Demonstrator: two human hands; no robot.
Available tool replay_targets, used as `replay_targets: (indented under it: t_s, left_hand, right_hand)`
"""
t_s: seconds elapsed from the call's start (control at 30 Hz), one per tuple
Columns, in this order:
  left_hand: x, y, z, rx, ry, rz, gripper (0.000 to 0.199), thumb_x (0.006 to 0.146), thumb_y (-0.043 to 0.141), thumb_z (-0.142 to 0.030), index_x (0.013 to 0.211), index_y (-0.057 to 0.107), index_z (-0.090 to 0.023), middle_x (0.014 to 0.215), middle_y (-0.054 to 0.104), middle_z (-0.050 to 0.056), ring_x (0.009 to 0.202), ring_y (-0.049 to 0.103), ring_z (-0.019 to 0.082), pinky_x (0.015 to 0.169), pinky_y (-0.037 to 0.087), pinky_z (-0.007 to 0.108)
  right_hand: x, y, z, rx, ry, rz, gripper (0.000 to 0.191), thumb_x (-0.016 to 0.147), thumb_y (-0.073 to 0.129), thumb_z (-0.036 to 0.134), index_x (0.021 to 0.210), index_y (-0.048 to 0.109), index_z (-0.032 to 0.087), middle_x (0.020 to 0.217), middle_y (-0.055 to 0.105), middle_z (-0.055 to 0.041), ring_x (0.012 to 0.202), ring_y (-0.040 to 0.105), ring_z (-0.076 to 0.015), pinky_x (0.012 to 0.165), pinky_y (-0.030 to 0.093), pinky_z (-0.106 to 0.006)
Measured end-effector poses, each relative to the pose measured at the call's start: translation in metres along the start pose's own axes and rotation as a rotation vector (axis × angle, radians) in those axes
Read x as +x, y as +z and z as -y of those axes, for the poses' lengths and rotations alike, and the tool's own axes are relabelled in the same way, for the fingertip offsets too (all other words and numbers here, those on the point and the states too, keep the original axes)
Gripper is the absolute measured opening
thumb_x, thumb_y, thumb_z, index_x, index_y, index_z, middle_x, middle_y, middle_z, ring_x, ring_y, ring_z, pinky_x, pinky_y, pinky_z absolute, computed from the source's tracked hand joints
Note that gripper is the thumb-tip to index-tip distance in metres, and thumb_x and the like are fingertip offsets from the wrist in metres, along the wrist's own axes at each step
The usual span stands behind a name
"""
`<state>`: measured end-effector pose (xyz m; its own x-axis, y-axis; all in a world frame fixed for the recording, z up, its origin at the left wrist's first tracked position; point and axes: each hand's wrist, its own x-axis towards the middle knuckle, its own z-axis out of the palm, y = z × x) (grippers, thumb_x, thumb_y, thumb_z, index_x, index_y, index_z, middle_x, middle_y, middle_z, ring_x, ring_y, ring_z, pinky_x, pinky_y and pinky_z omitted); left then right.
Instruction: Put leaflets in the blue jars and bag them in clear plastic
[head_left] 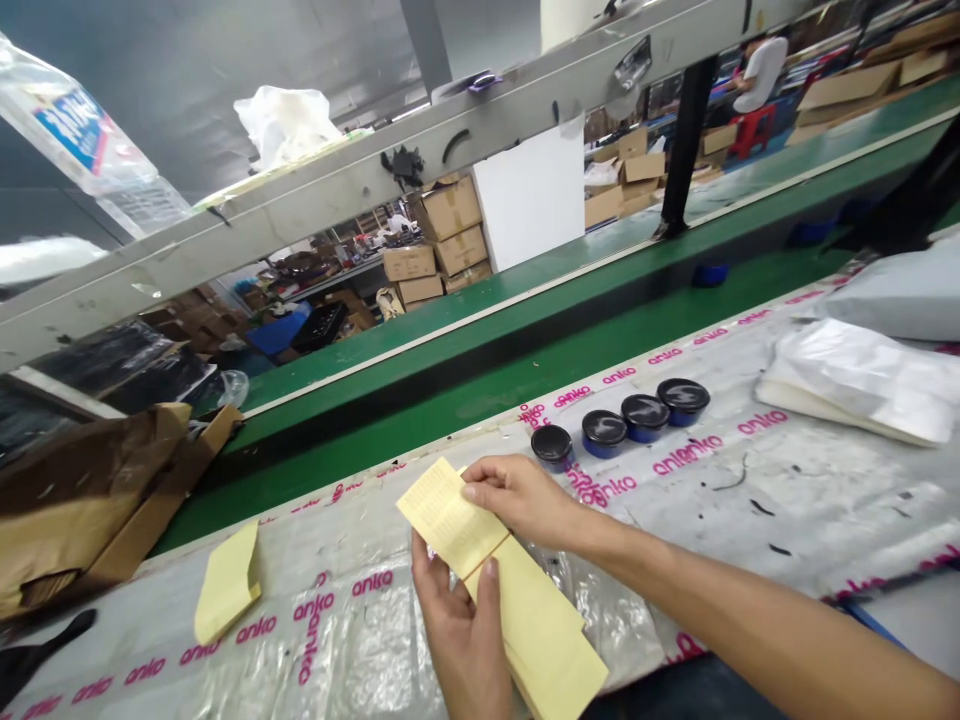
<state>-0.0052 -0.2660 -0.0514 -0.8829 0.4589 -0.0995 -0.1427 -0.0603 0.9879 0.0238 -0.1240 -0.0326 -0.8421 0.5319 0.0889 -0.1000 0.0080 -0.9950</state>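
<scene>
The left hand (pixel 459 630) pinches a long pale-yellow paper slip (pixel 529 615) from below, while the right hand (pixel 521 497) closes on its folded, printed end, above a pink-printed plastic sheet (pixel 817 510). A second yellow slip (pixel 229 585) lies left; four black-lidded blue jars (pixel 645 417) stand just beyond; white plastic bags (pixel 862 380) lie right.

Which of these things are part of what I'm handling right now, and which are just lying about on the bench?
In use: the yellow printed booklet, held by the left hand and the right hand.

Lying about: a folded yellow paper, four black-lidded blue jars, a white plastic-wrapped pack, brown cardboard.
</scene>
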Motion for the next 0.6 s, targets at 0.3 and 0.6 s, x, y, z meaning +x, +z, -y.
replay_targets:
  t_s: [0.3,0.6]
  left_hand:
    - [0.012,-0.016,-0.002,-0.068,-0.160,-0.064,0.054,0.081,0.076,-0.043,0.127,0.060,-0.018,0.108,0.076,0.011,0.096,0.074,0.025,0.077,0.059,0.028]
    - [0.016,-0.027,-0.017,-0.354,-0.137,-0.200,0.044,0.089,0.068,-0.040,0.131,0.061,-0.027,0.120,0.073,0.007,0.111,0.069,0.022,0.085,0.060,0.029]
  right_hand:
    - [0.001,0.007,0.015,-0.152,-0.109,0.038,0.032,0.087,0.065,0.029,0.118,0.069,0.020,0.095,0.073,-0.0034,0.088,0.065,-0.0190,0.075,0.049,-0.028]
    - [-0.035,-0.009,-0.005,-0.468,0.049,0.118,0.032,0.082,0.072,0.041,0.108,0.075,0.021,0.101,0.076,-0.0079,0.091,0.069,-0.0279,0.072,0.047,-0.031]
